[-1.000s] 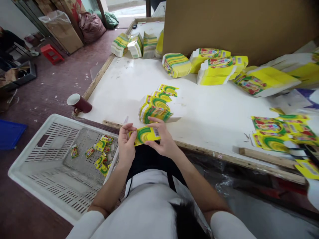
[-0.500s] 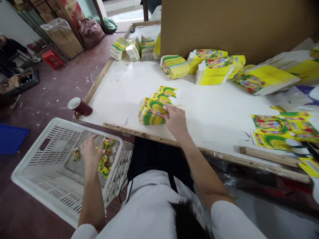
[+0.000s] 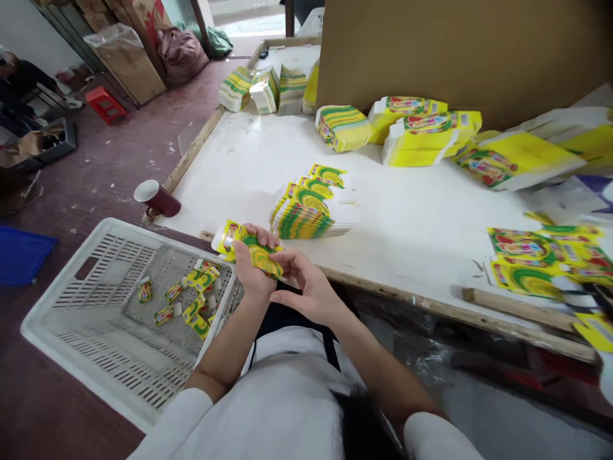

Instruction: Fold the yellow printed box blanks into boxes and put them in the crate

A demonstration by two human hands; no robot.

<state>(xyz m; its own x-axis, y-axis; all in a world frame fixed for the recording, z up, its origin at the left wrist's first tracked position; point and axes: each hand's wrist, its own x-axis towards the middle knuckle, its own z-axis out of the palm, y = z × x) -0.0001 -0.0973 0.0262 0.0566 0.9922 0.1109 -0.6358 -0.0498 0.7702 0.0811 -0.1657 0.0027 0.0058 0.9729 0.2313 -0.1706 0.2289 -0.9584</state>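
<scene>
A small yellow-and-green printed carton is tilted in my left hand, which has its thumb on the near side and fingers over the far side. My right hand meets the carton's right end with its fingertips. Its thumb stands apart below them. Just beyond my hands, a fanned stack of flat cartons lies on the white table. To the left, below the table edge, a white plastic basket contains several small cartons scattered on its bottom.
A maroon mug stands at the table's left corner. Bundles of yellow cartons line the back against a brown board. More flat cartons and a wooden strip lie right. A person sits far left near a red stool.
My left hand has come up from over the basket and now grips a carton. My right hand has left the stack and moved left and down to that carton.
</scene>
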